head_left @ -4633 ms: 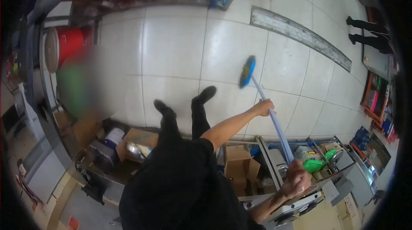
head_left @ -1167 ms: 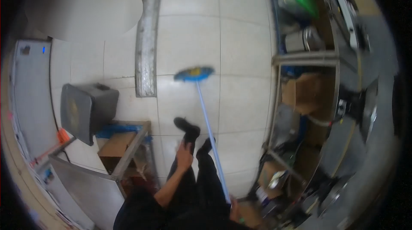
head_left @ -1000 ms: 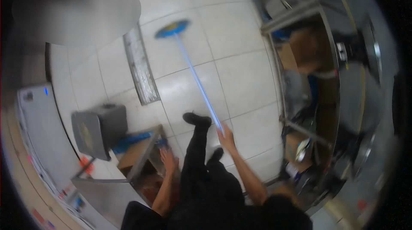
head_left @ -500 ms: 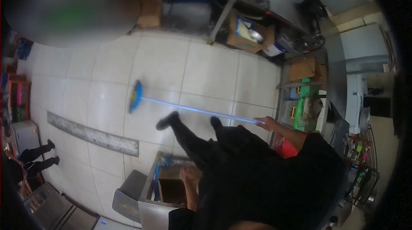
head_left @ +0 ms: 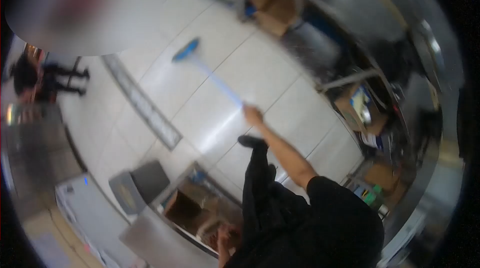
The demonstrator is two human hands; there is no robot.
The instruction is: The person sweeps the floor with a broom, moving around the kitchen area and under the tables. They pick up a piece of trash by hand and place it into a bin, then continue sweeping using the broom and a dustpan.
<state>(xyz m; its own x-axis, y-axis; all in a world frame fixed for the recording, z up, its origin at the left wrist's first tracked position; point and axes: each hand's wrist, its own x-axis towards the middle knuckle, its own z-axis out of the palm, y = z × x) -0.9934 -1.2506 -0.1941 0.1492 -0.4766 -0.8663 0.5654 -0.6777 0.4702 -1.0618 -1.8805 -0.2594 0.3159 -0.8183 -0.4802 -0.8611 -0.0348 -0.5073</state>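
Observation:
A broom (head_left: 220, 84) with a pale blue handle and a blue head (head_left: 187, 50) reaches out ahead of me. Its head rests at the white tiled floor, blurred. My right hand (head_left: 253, 114) is closed around the handle's near end, with the arm stretched forward. My left hand (head_left: 226, 236) hangs low beside my body, nearest a metal stand with a cardboard box (head_left: 182, 207) in it. Motion blur hides how its fingers are set, and I see no object in it.
A grey floor drain strip (head_left: 142, 102) crosses the tiles on the left, close to a grey plastic bin (head_left: 127, 193). Metal shelving with a cardboard box (head_left: 274, 5) lines the right. Another person (head_left: 52, 78) is at far left. A white appliance (head_left: 92, 218) stands lower left.
My view has turned, so the room appears rotated. My right arm has extended forward with the broom, whose head now appears higher in view. My left hand stays low at my side.

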